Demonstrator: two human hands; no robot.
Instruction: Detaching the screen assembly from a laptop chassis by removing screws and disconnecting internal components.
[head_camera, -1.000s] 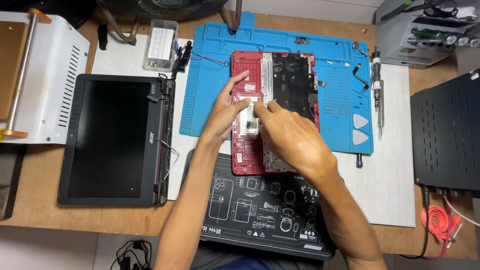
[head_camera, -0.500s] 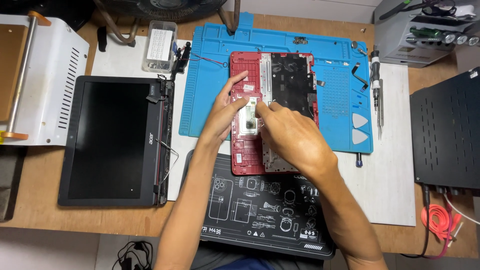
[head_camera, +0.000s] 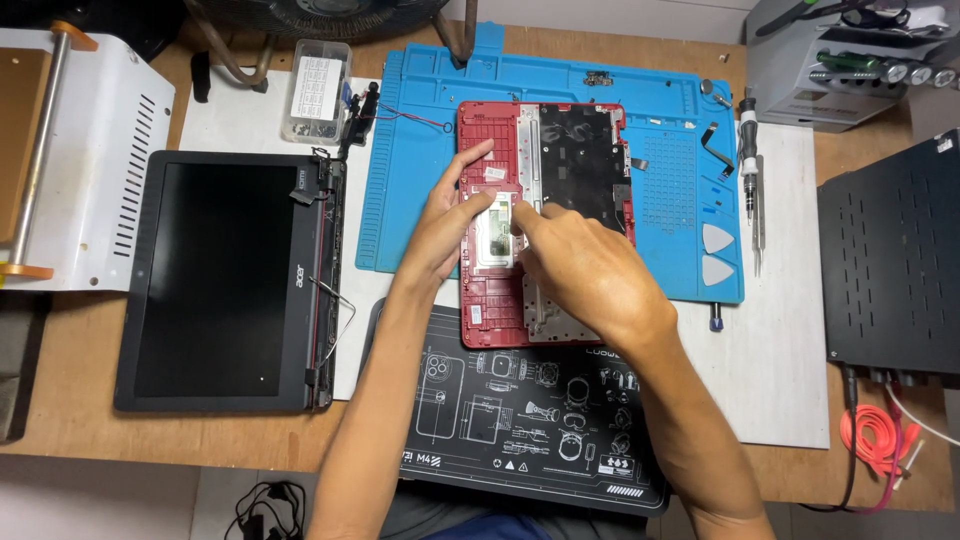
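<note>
A red laptop bottom shell (head_camera: 492, 305), inner side up with a black keyboard backing, lies across a blue work mat (head_camera: 420, 160). My left hand (head_camera: 445, 225) rests on the shell's left part, thumb and fingers touching a pale rectangular touchpad board (head_camera: 493, 240). Beside it, my right hand (head_camera: 590, 270) presses on the same board's right edge with a fingertip, the other fingers curled. Neither hand holds a tool.
A detached laptop screen (head_camera: 225, 285) lies at the left beside a white machine (head_camera: 85, 160). A black printed mat (head_camera: 520, 420) is in front. A screwdriver (head_camera: 748, 165) and two triangular picks (head_camera: 716, 253) lie at the right, a clear screw box (head_camera: 315, 90) behind, a black case (head_camera: 890, 260) far right.
My right hand has shifted slightly, its fingertip now on the touchpad board's upper right edge. My left hand has barely moved.
</note>
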